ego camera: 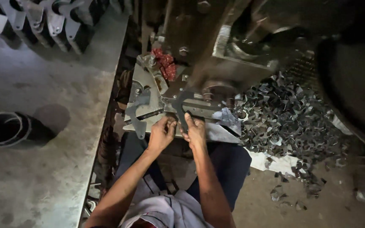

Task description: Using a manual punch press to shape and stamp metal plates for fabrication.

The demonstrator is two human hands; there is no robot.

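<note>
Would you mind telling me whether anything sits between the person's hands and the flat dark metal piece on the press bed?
Nothing visible does. The left hand and right hand are already on the near end of the flat dark metal piece, which lies on the press bed. Another cut blank lies apart to the left.

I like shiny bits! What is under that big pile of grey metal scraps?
Under the pile of grey metal scraps a pale sheet pokes out on the floor. The scraps hide the rest.

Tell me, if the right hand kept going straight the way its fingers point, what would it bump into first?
Most likely the dark flat metal piece that the right hand already grips on the press bed. Beyond it stands the machine's heavy body, though depth is hard to judge here.
</note>
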